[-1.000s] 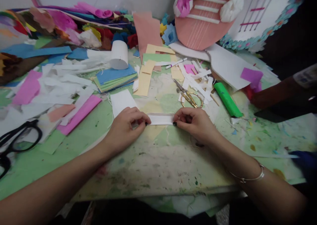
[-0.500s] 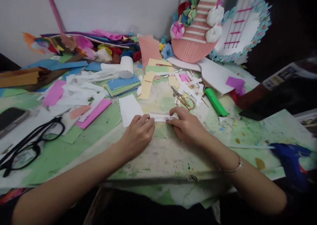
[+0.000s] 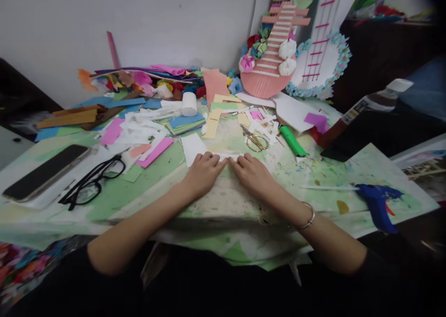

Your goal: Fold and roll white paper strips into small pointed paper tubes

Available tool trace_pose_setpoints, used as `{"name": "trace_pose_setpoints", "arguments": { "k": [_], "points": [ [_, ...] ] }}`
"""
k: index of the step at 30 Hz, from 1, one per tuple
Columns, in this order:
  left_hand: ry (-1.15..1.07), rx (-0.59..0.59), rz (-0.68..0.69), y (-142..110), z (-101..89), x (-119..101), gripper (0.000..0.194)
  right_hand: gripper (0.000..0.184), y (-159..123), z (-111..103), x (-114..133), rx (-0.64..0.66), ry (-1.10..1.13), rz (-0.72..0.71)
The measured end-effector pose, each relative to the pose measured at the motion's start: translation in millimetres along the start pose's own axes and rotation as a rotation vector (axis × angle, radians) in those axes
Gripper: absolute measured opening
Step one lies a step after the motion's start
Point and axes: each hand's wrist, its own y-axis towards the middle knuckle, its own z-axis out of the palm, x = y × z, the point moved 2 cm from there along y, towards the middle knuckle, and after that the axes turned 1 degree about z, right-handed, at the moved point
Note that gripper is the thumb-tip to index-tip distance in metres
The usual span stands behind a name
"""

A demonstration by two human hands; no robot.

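Observation:
My left hand [image 3: 205, 172] and my right hand [image 3: 252, 173] meet at the middle of the table, thumbs almost touching. Between them is a narrow white paper strip [image 3: 226, 155], lying close to the tabletop. The fingers of both hands are curled and pinch it along its near edge; they cover most of its length. A white paper sheet [image 3: 193, 147] lies flat just beyond my left hand. Gold-handled scissors [image 3: 257, 142] rest past my right hand, beside a green tube-like thing [image 3: 291, 141].
Paper scraps [image 3: 139, 131], eyeglasses [image 3: 94, 182] and a phone [image 3: 47, 170] lie to the left. A blue glue gun [image 3: 376, 203] with a white stick and a dark bottle [image 3: 369, 105] are on the right. Paper guitars [image 3: 268, 82] lean on the wall behind.
My right hand has drawn in toward my left, and both thumbs now come together at the strip's near edge. The view has tilted up and shifted, showing more of the wall and phone.

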Motion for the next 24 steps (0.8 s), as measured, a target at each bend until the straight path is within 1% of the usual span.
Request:
{"name": "trace_pose_setpoints", "arguments": {
  "k": [2, 5, 11, 17, 24],
  "points": [
    [-0.004, 0.0, -0.024, -1, 0.1, -1, 0.037, 0.039, -1, -1, 7, 0.031, -0.023, 0.059],
    [-0.009, 0.0, -0.043, -1, 0.1, -2, 0.034, 0.039, -1, -1, 13, 0.04, -0.03, 0.116],
    [-0.001, 0.004, -0.068, -3, 0.1, -4, 0.036, 0.039, -5, 1, 14, 0.032, -0.033, 0.199],
    [0.015, -0.002, -0.08, -3, -2.6, -8, 0.034, 0.038, -11, 5, 15, 0.022, -0.041, 0.243],
    [0.024, -0.027, -0.1, -5, -3.9, -8, 0.03, 0.032, -9, 5, 14, 0.01, -0.041, 0.263]
  ]
}}
